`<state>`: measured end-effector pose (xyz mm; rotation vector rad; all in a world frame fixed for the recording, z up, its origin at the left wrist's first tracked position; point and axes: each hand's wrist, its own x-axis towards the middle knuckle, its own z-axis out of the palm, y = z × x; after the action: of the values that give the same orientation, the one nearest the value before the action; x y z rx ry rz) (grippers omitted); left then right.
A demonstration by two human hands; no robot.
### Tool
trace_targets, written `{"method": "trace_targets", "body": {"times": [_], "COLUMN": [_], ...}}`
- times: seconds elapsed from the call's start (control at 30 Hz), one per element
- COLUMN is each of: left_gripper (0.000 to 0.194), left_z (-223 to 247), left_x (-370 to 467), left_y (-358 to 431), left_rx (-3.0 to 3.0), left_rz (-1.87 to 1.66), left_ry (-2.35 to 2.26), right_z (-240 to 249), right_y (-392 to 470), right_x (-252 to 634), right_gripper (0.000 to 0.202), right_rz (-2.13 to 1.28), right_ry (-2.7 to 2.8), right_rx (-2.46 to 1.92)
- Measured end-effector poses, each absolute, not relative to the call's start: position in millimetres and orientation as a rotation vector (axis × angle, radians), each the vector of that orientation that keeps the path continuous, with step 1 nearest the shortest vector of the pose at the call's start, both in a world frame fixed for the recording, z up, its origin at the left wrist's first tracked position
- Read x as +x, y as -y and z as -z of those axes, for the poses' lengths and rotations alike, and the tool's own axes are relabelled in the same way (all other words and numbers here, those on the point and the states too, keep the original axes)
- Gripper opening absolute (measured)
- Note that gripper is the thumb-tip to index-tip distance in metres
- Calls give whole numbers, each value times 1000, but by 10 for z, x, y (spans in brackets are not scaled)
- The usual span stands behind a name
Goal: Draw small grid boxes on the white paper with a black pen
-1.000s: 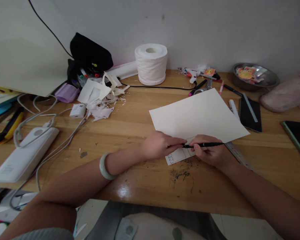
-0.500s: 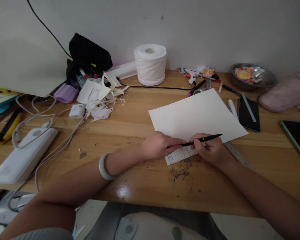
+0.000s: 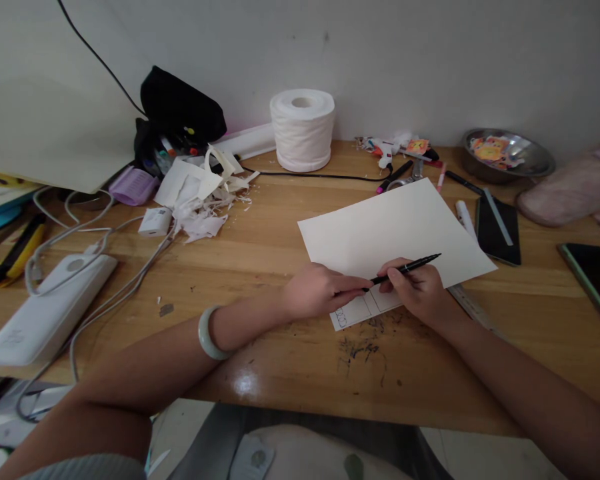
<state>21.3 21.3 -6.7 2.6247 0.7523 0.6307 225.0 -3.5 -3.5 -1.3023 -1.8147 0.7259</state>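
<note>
A sheet of white paper (image 3: 390, 227) lies slantwise on the wooden table, with small drawn rectangles and a row of looped shapes along its near edge. My right hand (image 3: 417, 290) grips a black pen (image 3: 411, 265) over this edge, the pen's rear end pointing up to the right. The pen's writing tip is hidden at the fingertips of my left hand (image 3: 323, 291). That hand is open and rests on the near left part of the sheet, its fingers stretched toward the pen. A pale bangle (image 3: 210, 333) circles my left wrist.
Paper scraps (image 3: 200, 193) and a black pencil case (image 3: 180, 107) lie at the back left, near a toilet roll (image 3: 303, 133). A power bank (image 3: 50, 310) with cables is at left. A metal bowl (image 3: 530, 170), a black tablet-like slab (image 3: 495, 230) and a phone (image 3: 593, 280) are at right.
My right hand has shifted slightly, and the pen's rear end has swung up and away from me, so the pen tilts more. My left hand and the paper stay in place.
</note>
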Motion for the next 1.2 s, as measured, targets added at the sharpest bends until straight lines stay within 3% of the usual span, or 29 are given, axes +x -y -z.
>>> {"method": "trace_targets", "body": {"times": [0.93,1.2], "left_gripper": [25,25], "left_z": [57,55], "left_x": [205,210], "left_y": [-211,-215], "left_rx": [2616,2591], "left_rz": [-615,-618], "left_ry": [-778,-774], "right_z": [13,-38], "right_y": [54,-23], "right_x": [2253,2229], "right_gripper": [20,21], "right_rz": [-806,-859], "right_ry": [1781,1494], "right_rx": [-1375,-1420]}}
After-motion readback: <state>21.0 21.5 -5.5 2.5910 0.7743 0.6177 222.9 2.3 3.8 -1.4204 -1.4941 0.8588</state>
